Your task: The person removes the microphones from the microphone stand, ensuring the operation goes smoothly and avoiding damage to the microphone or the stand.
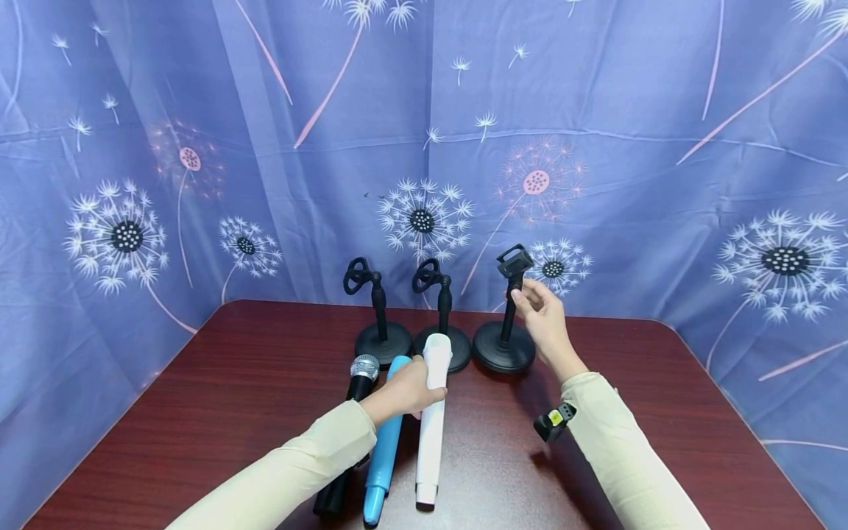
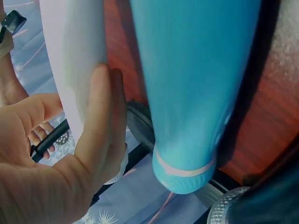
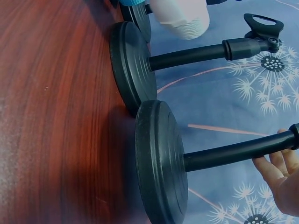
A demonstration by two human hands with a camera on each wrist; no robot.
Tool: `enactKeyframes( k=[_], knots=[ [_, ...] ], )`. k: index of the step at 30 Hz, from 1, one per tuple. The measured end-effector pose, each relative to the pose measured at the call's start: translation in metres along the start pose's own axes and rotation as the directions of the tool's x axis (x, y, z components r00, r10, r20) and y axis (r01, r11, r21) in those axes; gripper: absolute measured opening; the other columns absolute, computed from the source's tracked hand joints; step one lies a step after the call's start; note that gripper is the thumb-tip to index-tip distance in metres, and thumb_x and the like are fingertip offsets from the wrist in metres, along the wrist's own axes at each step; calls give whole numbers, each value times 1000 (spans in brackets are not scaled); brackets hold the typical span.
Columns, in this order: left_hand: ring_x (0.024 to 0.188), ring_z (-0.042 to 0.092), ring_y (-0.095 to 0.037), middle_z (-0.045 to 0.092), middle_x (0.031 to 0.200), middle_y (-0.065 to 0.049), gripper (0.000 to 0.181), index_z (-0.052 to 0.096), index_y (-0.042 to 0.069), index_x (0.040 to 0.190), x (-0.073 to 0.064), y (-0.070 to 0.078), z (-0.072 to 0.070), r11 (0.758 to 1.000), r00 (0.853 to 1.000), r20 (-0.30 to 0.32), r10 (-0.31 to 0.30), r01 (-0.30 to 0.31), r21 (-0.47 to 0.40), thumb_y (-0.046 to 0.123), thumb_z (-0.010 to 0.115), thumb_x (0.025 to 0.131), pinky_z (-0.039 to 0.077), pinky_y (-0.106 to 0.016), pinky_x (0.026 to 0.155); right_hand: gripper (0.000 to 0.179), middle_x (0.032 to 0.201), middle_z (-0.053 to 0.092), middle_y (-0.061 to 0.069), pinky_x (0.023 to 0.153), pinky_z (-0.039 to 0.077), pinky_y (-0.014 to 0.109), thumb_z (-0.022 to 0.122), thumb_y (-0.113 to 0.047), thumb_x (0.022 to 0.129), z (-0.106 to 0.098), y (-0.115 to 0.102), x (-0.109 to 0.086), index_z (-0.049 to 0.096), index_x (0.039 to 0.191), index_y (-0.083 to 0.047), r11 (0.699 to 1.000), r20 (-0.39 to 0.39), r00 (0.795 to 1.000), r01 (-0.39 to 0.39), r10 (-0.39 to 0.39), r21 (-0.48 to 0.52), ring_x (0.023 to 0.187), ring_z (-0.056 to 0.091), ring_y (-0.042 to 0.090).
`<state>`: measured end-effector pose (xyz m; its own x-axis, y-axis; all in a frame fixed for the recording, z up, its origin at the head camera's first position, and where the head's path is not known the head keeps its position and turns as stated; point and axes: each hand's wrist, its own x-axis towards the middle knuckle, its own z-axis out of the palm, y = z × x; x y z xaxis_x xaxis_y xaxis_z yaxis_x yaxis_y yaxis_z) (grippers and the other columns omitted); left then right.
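My left hand [image 1: 405, 388] grips a white microphone [image 1: 432, 434] around its upper body, thumb on one side and fingers on the other, as the left wrist view shows. Just left of it a blue microphone [image 1: 386, 453] lies on the table, partly hidden by that hand. A black microphone [image 1: 361, 384] with a silver mesh head lies farther left, its middle behind the sleeve. With its fingertips my right hand [image 1: 548, 322] holds the upper pole of the rightmost black microphone stand [image 1: 505, 352], just below the clip. The stand is upright on its round base.
Two more black stands, the left stand [image 1: 383, 340] and the middle stand [image 1: 444, 302], line the back of the reddish-brown table [image 1: 265, 353]. The head of the white microphone overlaps the middle base. Behind hangs a blue curtain [image 1: 344, 162] with dandelions.
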<state>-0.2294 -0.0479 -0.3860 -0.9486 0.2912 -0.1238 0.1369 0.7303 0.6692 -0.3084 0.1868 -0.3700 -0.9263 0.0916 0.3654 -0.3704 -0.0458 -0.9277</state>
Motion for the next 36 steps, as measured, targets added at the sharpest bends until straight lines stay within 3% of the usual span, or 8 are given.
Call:
enactKeyframes(
  k=[6, 13, 17, 23, 30, 36],
  knots=[
    [47, 64, -23, 63, 80, -21, 74, 29, -24, 135, -3, -2, 5, 999, 1000, 25, 13, -14, 47, 18, 69, 88, 51, -27, 46, 31, 88, 70, -8, 83, 53, 28, 55, -2, 96, -1, 2, 0, 51, 124, 11, 1000, 3, 1000, 6, -6, -7, 85, 67, 3],
    [46, 64, -26, 60, 77, -21, 58, 41, -20, 122, -4, -2, 11, 997, 1000, 31, -1, -1, 82, 15, 70, 86, 50, -28, 42, 33, 88, 70, -9, 86, 53, 34, 55, -3, 96, -1, 2, 0, 50, 125, 11, 1000, -4, 1000, -11, 11, -13, 85, 67, 4],
    [45, 64, -25, 57, 76, -20, 54, 42, -20, 119, -7, -2, 12, 996, 999, 39, 5, -8, 84, 13, 70, 85, 49, -26, 40, 32, 93, 71, 2, 86, 53, 34, 56, -3, 96, -1, 3, 0, 51, 124, 12, 1000, -7, 1000, -7, 7, -12, 85, 67, 4],
    [45, 64, -25, 58, 78, -21, 58, 39, -22, 122, -9, 0, 12, 996, 999, 53, 2, -6, 89, 13, 69, 85, 50, -27, 42, 30, 92, 71, 0, 85, 53, 34, 56, -3, 96, 0, 4, 0, 52, 122, 11, 1000, 0, 1000, 0, 0, -15, 85, 67, 4],
    [46, 64, -25, 60, 79, -23, 64, 35, -24, 128, -10, 0, 11, 995, 998, 67, 0, -6, 95, 13, 68, 86, 51, -28, 44, 32, 100, 70, 15, 85, 53, 33, 57, -3, 95, 1, 3, 0, 53, 123, 11, 999, -16, 1000, -4, 4, -32, 84, 67, 4],
    [46, 64, -26, 61, 84, -26, 67, 33, -25, 130, -12, 0, 11, 996, 997, 82, -6, -2, 88, 13, 67, 87, 52, -29, 45, 33, 104, 69, 17, 86, 53, 35, 57, -5, 96, 2, 3, 1, 52, 125, 10, 998, -19, 1000, -23, 22, -53, 85, 67, 3]
  ],
)
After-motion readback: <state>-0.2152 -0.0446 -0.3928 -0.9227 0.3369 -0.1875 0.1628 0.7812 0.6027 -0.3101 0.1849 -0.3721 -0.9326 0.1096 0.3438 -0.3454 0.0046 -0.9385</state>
